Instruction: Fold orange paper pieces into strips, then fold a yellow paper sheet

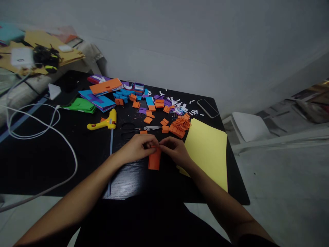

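An orange paper strip point(154, 160) lies lengthwise toward me near the table's front, its far end between my two hands. My left hand point(142, 145) pinches that end from the left, thumb and fingers pressed together. From the right, my right hand point(176, 149) closes thumb and fingertips at the same far end; the exact fold there is hidden by the fingers. Just beyond the hands lie scissors point(151, 128) with dark handles. Several small folded orange paper pieces point(180, 126) are heaped past my right hand, with more scattered behind the scissors.
A yellow glue gun point(102, 122) rests left of the scissors. Yellow paper sheets point(207, 151) lie at right, a phone point(207, 108) behind them. Blue and purple pieces, white scraps point(178, 104) and a green paper stack point(81, 105) cover the back. A white cable point(69, 145) loops at left.
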Tool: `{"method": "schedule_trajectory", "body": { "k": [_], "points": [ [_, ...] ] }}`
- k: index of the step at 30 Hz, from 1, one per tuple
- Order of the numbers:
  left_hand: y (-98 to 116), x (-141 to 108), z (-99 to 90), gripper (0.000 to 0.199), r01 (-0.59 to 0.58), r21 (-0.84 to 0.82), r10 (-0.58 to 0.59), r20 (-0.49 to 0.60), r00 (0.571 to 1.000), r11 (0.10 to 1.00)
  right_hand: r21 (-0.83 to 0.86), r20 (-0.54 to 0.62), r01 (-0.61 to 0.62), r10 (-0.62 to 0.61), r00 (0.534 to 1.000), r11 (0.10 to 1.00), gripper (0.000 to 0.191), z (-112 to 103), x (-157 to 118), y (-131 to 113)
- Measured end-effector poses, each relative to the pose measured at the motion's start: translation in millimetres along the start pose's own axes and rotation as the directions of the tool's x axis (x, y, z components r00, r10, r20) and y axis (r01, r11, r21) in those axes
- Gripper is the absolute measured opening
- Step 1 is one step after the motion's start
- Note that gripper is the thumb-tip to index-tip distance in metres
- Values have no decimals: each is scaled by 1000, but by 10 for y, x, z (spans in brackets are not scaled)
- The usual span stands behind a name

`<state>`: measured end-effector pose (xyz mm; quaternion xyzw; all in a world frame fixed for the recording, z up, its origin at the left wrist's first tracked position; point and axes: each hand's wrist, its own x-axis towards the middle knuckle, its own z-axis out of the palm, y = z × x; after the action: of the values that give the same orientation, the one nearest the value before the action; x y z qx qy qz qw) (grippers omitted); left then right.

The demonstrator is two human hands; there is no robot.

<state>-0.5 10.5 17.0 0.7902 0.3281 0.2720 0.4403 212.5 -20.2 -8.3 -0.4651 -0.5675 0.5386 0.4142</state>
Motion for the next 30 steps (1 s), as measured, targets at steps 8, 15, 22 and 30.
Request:
{"method": "schedule_trajectory", "body": {
  "k": [8, 15, 22, 30],
  "points": [
    [5, 1, -10, 11, 4, 12, -4, -22, 1000, 1000, -31, 27, 39, -38, 999, 999, 16, -27, 2, -19],
    [-6, 3, -15, 9, -18, 31, 19, -23, 1000, 999, -107, 48, 78, -74, 996, 991, 18, -34, -3, -40],
    [-7, -2, -20, 12, 10, 8, -9, -18, 1000, 1000, -143, -37, 124, -131, 991, 982, 15, 7, -17, -14],
    [-20, -10, -16, 8, 58, -40, -59, -16, 998, 998, -167, -8, 134, -137, 990, 977, 12, 5, -43, -50]
  ]
}}
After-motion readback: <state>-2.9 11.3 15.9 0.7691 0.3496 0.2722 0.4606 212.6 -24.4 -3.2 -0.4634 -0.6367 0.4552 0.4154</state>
